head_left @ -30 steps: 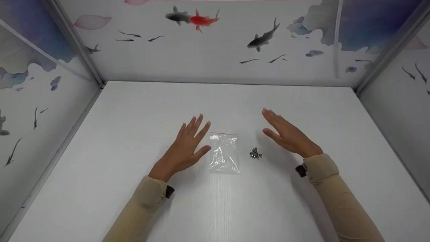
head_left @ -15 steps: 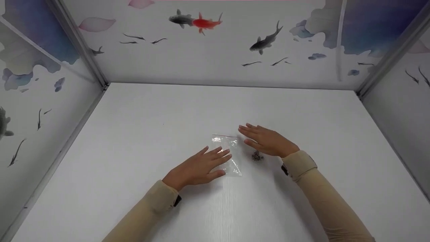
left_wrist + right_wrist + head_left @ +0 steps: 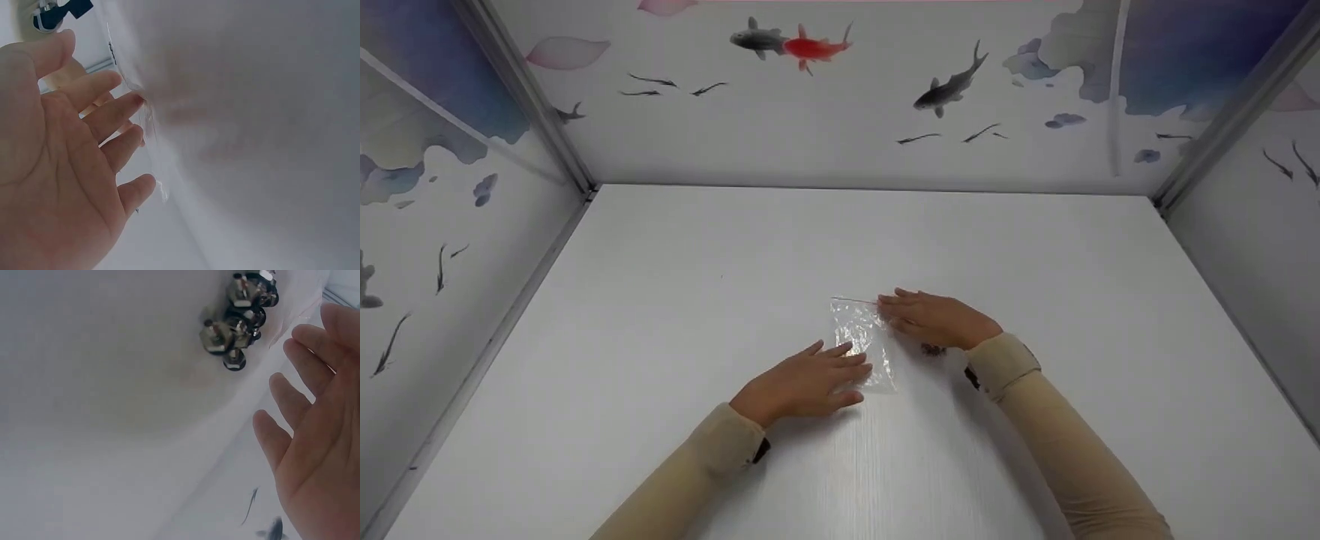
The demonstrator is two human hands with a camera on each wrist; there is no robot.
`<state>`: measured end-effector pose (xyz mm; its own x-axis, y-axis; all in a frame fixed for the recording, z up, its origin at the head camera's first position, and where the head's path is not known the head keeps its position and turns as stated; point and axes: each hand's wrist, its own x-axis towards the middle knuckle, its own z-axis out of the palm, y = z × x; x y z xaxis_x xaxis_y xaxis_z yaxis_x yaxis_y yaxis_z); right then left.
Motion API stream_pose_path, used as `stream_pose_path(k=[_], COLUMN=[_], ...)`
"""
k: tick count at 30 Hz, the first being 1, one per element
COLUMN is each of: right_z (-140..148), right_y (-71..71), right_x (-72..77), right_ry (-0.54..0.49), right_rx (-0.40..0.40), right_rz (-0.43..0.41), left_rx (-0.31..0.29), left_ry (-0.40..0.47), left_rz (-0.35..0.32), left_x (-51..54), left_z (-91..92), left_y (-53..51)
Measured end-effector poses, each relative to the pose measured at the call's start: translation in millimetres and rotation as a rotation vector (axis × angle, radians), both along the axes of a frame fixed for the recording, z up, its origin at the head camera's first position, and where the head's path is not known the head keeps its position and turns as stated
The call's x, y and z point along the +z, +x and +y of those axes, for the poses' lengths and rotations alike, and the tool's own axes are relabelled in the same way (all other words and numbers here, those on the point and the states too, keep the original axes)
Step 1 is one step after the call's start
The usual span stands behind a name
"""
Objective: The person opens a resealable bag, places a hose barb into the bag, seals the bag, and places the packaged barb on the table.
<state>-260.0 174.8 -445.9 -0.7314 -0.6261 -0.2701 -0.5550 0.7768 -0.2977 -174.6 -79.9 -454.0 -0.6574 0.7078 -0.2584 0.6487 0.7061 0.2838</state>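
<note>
A clear zip bag (image 3: 851, 322) lies flat on the white table, its sealing strip at the far end. Over its lower left part is my left hand (image 3: 802, 382), fingers extended and spread; in the left wrist view its fingertips meet the plastic. My right hand (image 3: 937, 319) reaches in from the right with straight fingers over the bag's upper right corner. Beneath that palm, a small heap of shiny metal nuts or similar hardware (image 3: 934, 349) is partly hidden. The right wrist view shows these metal pieces (image 3: 236, 326) close up, apart from the fingers.
White panels printed with fish and blue-purple washes (image 3: 945, 90) enclose the table (image 3: 720, 240) at the back and both sides. Grey metal posts (image 3: 562, 142) stand at the back corners. Dark devices sit at both wrists, near the beige cuffs (image 3: 727, 435).
Both hands have come inward and lower. My left hand has moved right and nearer onto the bag; my right hand has moved left past the metal pieces to the bag's edge.
</note>
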Motion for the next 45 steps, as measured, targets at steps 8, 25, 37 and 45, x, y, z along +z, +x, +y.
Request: stream_pose_path(k=[8, 25, 37, 45], right_z=[-1.1, 10.7, 11.5, 7.0], right_y=[0.4, 11.5, 28.5, 44.1], right_x=[-1.7, -4.6, -5.1, 1.3], right_ry=[0.027, -0.005, -0.017, -0.019], right_rx=[-0.001, 0.006, -0.001, 0.036], right_rz=[0.011, 0.034, 0.035, 0.067], left_rx=[0.011, 0.125, 0.168, 0.216], left_ry=[-0.022, -0.005, -0.014, -0.009], left_rz=[0.019, 0.003, 0.021, -0.002], left_x=[0.0, -1.1, -1.1, 1.9], left_z=[-2.5, -15.0, -19.2, -20.6], left_y=[-4.0, -19.5, -33.0, -43.7])
